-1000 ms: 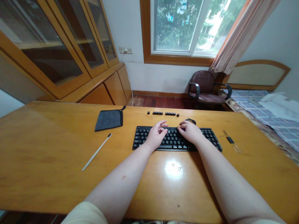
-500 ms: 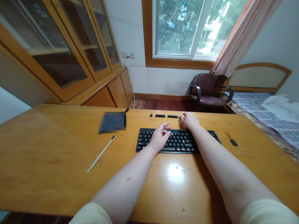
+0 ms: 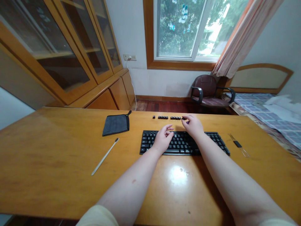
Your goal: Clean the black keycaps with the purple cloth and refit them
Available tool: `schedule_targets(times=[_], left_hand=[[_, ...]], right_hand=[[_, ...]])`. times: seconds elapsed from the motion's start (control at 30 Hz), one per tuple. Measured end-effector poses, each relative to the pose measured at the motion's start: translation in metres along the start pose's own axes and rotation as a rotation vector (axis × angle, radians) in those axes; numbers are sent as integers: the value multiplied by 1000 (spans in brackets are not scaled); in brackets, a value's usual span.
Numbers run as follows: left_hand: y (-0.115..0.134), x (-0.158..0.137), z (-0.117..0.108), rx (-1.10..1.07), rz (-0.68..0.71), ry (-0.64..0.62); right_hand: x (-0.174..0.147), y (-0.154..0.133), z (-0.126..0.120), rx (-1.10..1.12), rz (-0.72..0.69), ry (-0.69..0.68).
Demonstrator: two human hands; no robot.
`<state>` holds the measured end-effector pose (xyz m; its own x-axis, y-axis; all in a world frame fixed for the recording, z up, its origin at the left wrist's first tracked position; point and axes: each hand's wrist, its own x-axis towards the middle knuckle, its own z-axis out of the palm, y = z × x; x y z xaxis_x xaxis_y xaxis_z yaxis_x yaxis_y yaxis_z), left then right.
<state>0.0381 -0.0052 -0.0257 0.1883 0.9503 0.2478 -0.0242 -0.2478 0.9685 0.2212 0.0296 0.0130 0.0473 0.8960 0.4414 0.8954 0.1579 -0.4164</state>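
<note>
1. Right hand (image 3: 193,125): raised past the keyboard's back edge, fingers bent, fingertips at the right end of the keycap row; can't make out whether they pinch a cap.
2. Left hand (image 3: 164,138): over the left-centre of the keyboard, relaxed and empty, fingers loosely curled, thumb apart from them.
3. Keyboard (image 3: 175,151): under both forearms' reach, long black plastic slab, pale legends on blocky keys.
4. Loose keycaps (image 3: 163,117): small black plastic blocks lined up near the desk's far edge, behind the keyboard; one alone at left, then two tight groups.
5. Right of the keyboard, a wire tool (image 3: 237,144): dark block at mid-length, thin wire loops at its ends.
6. Left, a brush (image 3: 105,156): slim pale stick, dark oval head, lying diagonally.
7. Beyond it, a pouch (image 3: 116,124): flat, dark grey, fabric-looking, black-edged, with a corner loop.
8. Desk (image 3: 51,163): glossy yellow-brown, wood-like grain, bright glare patch before the keyboard.
9. Past it, an armchair (image 3: 205,86): wine-coloured, smooth, black curved arms.
</note>
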Motion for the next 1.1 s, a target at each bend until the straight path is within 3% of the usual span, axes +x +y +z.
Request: schedule_targets(times=[0.1,0.23,0.4,0.6,0.73,1.0,1.1], left_hand=[[0,0,0,-8,18,24],[7,-2,-1,0,42,-111],[14,-5,-4,52,85,-182],[12,-5,-3,95,53,-136],[13,-5,-2,112,39,-89],[13,-5,-6,134,60,-31],[8,-3,-4,99,58,-19]], right_hand=[[-44,-27,-10,210,-106,67],[-83,-39,-9,277,-177,126],[-85,-34,3,263,-320,148],[-80,-37,8,265,-345,166],[-81,-38,4,324,-304,170],[-75,-36,5,430,-77,397],[-71,-35,6,463,-10,423]])
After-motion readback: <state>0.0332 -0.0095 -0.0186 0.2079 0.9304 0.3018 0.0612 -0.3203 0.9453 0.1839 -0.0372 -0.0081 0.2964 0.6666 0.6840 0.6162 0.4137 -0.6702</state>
